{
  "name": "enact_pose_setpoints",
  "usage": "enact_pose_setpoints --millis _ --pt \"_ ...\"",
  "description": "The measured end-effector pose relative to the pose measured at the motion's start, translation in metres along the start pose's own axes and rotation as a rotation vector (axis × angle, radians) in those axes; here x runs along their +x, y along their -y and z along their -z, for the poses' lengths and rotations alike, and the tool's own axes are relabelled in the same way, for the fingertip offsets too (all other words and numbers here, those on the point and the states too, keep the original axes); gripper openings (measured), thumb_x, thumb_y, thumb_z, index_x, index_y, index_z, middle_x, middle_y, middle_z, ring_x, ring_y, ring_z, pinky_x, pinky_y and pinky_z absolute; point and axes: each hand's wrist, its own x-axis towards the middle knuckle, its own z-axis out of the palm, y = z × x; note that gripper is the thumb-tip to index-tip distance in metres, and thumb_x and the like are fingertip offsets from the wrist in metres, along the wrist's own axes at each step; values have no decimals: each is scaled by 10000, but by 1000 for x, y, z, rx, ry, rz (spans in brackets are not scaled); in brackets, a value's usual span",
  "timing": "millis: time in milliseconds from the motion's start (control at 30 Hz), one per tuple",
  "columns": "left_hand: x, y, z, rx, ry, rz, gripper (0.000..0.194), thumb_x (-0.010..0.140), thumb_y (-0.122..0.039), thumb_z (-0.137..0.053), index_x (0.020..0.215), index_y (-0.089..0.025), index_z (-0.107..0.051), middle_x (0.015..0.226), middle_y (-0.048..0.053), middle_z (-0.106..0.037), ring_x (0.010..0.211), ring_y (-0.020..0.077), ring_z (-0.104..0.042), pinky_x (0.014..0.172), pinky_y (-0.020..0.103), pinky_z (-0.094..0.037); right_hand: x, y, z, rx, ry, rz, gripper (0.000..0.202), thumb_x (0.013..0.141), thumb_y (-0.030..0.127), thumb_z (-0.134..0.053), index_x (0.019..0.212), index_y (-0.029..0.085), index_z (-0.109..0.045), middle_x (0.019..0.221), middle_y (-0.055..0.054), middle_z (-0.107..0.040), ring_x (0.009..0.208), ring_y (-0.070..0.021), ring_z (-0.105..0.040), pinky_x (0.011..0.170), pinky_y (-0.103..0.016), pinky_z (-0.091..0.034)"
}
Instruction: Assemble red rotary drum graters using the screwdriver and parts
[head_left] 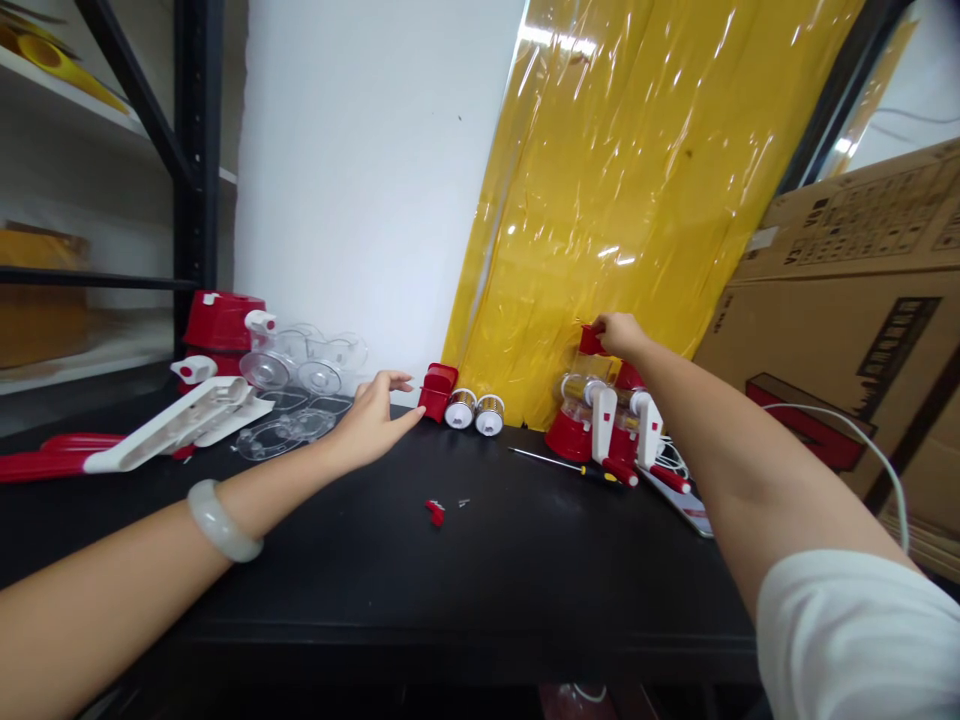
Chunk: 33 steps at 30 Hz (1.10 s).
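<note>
My right hand (624, 336) is closed on a red food pusher (591, 341) at the top of a rotary drum grater. That grater has a red base (568, 436), a clear body and a white crank (602, 425) with a red handle; a second grater with a white crank (646, 432) stands beside it, partly behind my arm. My left hand (379, 418) is open, fingers apart, its thumb close to a red plastic part (437, 392) against the wall. Whether the thumb touches it I cannot tell. Two metal grating drums (460, 409) with white ends stand just right of that part.
A screwdriver (562, 463) lies before the graters. Small red pieces (435, 513) and tiny screws (463, 502) lie mid-table. At left are red bases (223, 320), clear plastic bodies (304, 355) and white cranks (172, 425). Cardboard boxes (840, 290) rise at right.
</note>
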Motion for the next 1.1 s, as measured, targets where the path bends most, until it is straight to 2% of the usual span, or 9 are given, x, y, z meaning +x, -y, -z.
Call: enact_pose_setpoints --millis 233,400,633,767,867,933,1000,1033,1100 --pt "0 -4 2 -16 7 5 488 786 -465 -581 1174 -209 -431 1186 100 -580 1190 278 -460 995 489 -397 -10 -4 -14 5 88 -45 252 696 89 -657 925 160 -736 945 -77 -733 900 -232 -673 793 -296 -522" --pt "-1 -5 2 -13 8 2 487 783 -461 -583 1170 -208 -433 1181 101 -582 1184 279 -466 989 488 -400 -15 -7 -16 5 148 -64 258 707 119 -649 948 156 -735 942 -81 -733 865 -225 -672 759 -290 -517" --pt "-1 -5 2 -14 8 21 506 777 -472 -584 1178 -204 -430 1175 105 -583 1185 280 -459 976 486 -405 -20 -3 -17 -11 239 -74 281 780 335 -627 966 146 -721 886 -91 -724 810 -221 -666 703 -284 -495" --pt "0 -7 3 -13 5 30 504 771 -463 -587 1172 -203 -428 1172 102 -585 1186 278 -456 982 482 -400 -23 -3 -24 -31 232 -65 281 797 296 -586 998 132 -694 897 -91 -713 804 -200 -658 683 -260 -475" --pt "-1 -4 3 -3 12 26 509 772 -462 -587 1179 -203 -424 1178 104 -582 1184 280 -455 979 477 -401 -25 -7 -28 -46 217 -48 262 786 284 -582 963 130 -699 884 -103 -699 835 -220 -647 718 -278 -471" --pt "-2 -3 2 14 17 18 512 775 -467 -585 1185 -205 -426 1176 103 -582 1179 284 -458 970 473 -406 -29 -7 -30 -57 195 -31 300 771 285 -594 1004 120 -687 958 -134 -679 915 -252 -626 782 -309 -465" --pt "-3 -2 3 43 32 3 506 782 -473 -577 1185 -202 -436 1171 105 -580 1170 290 -462 961 471 -410 -36 -1 -35 -63 92 -40 413 774 293 -587 1139 105 -632 1121 -181 -614 1058 -298 -560 884 -369 -433" --pt "-3 -2 4 68 43 -9 497 787 -474 -570 1182 -199 -446 1170 105 -578 1167 295 -460 963 473 -407 -43 5 -39 -61 3 -61 480 788 305 -568 1220 97 -581 1213 -207 -553 1141 -327 -497 937 -417 -399" --pt "-2 -2 9 151 66 -43 471 799 -475 -554 1171 -197 -479 1169 104 -566 1169 307 -446 984 482 -386 -61 24 -50 4 -257 -119 504 805 325 -545 1264 117 -553 1275 -208 -489 1205 -354 -416 988 -487 -344"
